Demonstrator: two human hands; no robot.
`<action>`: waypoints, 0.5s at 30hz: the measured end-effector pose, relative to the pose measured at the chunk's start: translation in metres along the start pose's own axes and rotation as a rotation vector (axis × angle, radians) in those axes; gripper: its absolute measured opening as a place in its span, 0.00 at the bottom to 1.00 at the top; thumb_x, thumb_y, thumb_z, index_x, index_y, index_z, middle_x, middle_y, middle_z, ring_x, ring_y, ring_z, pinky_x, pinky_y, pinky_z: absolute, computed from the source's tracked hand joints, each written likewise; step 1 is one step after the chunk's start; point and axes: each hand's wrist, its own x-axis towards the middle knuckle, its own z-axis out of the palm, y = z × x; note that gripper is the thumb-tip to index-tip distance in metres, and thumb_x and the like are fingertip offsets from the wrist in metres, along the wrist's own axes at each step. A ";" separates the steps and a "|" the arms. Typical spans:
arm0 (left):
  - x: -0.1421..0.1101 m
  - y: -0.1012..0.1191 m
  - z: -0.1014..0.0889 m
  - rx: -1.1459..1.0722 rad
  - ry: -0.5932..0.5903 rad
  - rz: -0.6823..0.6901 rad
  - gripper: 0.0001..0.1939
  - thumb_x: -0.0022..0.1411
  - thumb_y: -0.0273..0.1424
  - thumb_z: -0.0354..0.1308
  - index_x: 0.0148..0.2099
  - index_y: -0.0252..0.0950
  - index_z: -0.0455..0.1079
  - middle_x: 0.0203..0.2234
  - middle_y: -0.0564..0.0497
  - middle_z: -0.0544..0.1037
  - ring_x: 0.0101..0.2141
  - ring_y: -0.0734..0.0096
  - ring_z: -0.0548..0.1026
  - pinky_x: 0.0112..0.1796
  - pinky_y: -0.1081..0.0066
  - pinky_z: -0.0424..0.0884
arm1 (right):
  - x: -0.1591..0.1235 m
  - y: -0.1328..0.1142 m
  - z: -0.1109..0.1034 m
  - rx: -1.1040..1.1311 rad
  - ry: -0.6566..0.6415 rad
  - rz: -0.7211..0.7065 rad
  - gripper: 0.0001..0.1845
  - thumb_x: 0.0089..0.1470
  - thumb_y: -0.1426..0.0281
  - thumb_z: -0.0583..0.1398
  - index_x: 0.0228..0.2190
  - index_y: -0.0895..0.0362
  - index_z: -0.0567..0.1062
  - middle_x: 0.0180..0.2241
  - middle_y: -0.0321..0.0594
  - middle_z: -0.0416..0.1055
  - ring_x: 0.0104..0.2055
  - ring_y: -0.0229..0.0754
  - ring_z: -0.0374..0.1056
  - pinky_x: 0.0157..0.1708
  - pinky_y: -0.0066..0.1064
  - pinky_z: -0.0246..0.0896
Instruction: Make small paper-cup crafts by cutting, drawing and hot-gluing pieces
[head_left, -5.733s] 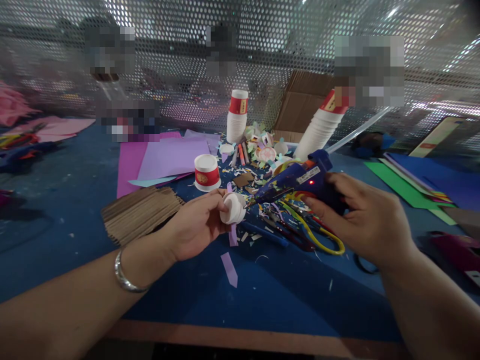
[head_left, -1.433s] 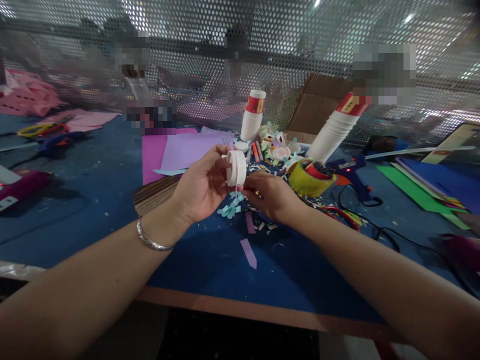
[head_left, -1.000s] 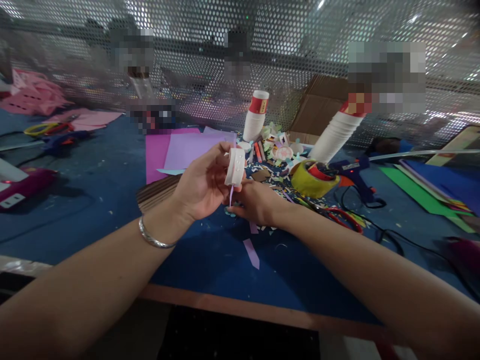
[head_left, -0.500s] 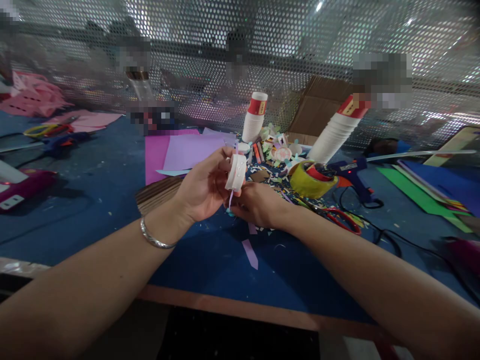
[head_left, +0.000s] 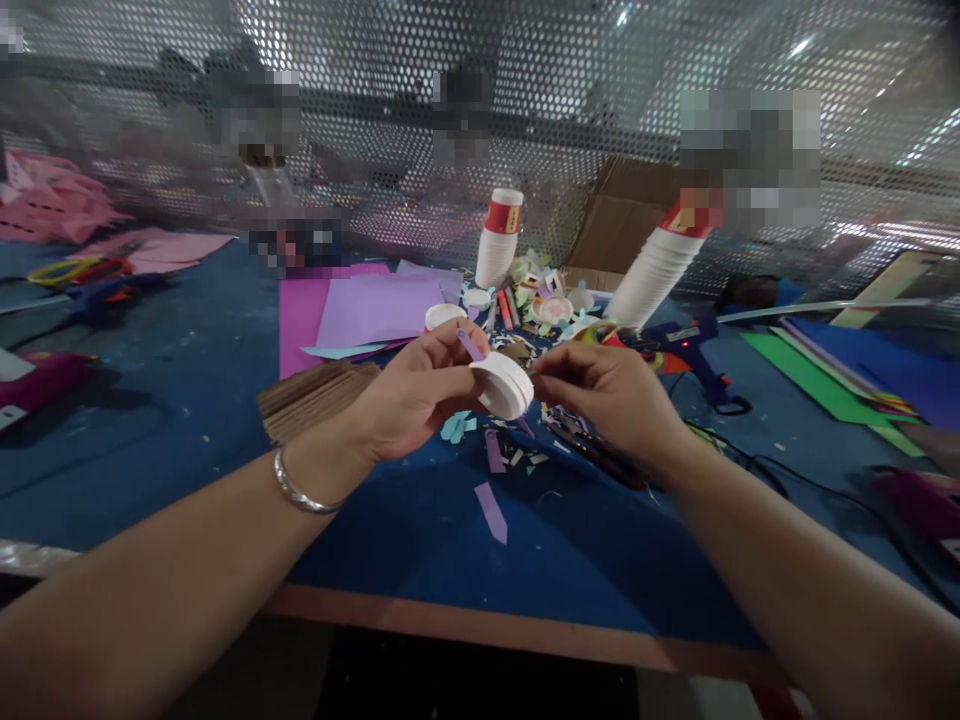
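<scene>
My left hand (head_left: 431, 385) is closed on a shallow white paper cup bottom (head_left: 506, 388), tilted with its round open side toward me. A narrow purple paper strip (head_left: 470, 345) sticks up at its upper left, beside my fingertips. My right hand (head_left: 607, 395) is at the cup bottom's right side, thumb and forefinger pinched together close to its edge; what they grip, if anything, is too small to make out. Beneath the right hand is a blurred dark shape (head_left: 592, 440). Two loose purple paper strips (head_left: 492, 513) and light-blue paper pieces (head_left: 457, 427) lie below.
Stacked paper cups (head_left: 499, 240) and a taller leaning stack (head_left: 656, 275) stand behind paper scraps (head_left: 551, 300). A blue glue gun (head_left: 701, 360) with its cable lies right, near coloured sheets (head_left: 840, 375). Purple sheets (head_left: 375, 315) and brown corrugated strips (head_left: 319, 395) are left.
The cup bottom has been turned from edge-on to show its round face, and moved slightly right and down. My right hand has moved right and up, away from under it.
</scene>
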 end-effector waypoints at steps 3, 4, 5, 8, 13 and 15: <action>0.001 -0.004 0.000 0.077 -0.026 -0.001 0.13 0.49 0.18 0.63 0.34 0.37 0.65 0.28 0.56 0.72 0.29 0.75 0.73 0.31 0.72 0.73 | -0.006 -0.007 -0.004 0.240 0.143 0.074 0.08 0.50 0.64 0.69 0.30 0.55 0.78 0.28 0.34 0.74 0.30 0.35 0.68 0.33 0.30 0.65; 0.001 -0.005 0.000 0.101 -0.027 0.005 0.14 0.48 0.17 0.63 0.34 0.37 0.65 0.28 0.57 0.72 0.29 0.75 0.72 0.31 0.73 0.72 | -0.007 -0.010 -0.004 0.302 0.167 0.085 0.08 0.50 0.65 0.69 0.30 0.55 0.78 0.28 0.34 0.74 0.30 0.35 0.68 0.34 0.30 0.65; 0.002 -0.006 0.000 0.122 -0.025 0.016 0.14 0.48 0.17 0.63 0.34 0.37 0.65 0.28 0.57 0.71 0.29 0.76 0.71 0.31 0.74 0.71 | -0.008 -0.013 -0.004 0.351 0.178 0.093 0.07 0.49 0.66 0.69 0.29 0.55 0.78 0.28 0.34 0.73 0.30 0.35 0.67 0.34 0.30 0.65; 0.002 -0.009 0.000 0.182 -0.021 0.063 0.13 0.48 0.19 0.64 0.33 0.37 0.66 0.28 0.57 0.70 0.29 0.77 0.68 0.32 0.75 0.67 | -0.011 -0.022 0.000 0.431 0.138 0.105 0.07 0.49 0.66 0.70 0.29 0.54 0.78 0.30 0.35 0.74 0.31 0.35 0.67 0.34 0.29 0.66; 0.001 -0.011 0.000 0.346 -0.016 0.139 0.11 0.50 0.21 0.65 0.33 0.38 0.67 0.29 0.57 0.68 0.29 0.77 0.65 0.31 0.73 0.62 | -0.016 -0.029 0.007 0.515 0.035 0.120 0.07 0.50 0.65 0.69 0.29 0.54 0.78 0.30 0.35 0.74 0.32 0.36 0.69 0.37 0.32 0.68; 0.001 -0.011 0.001 0.407 0.000 0.149 0.11 0.51 0.22 0.64 0.34 0.38 0.66 0.29 0.56 0.67 0.29 0.76 0.64 0.30 0.73 0.61 | -0.017 -0.030 0.009 0.513 0.039 0.117 0.07 0.51 0.65 0.69 0.29 0.54 0.77 0.30 0.35 0.74 0.32 0.36 0.69 0.38 0.32 0.68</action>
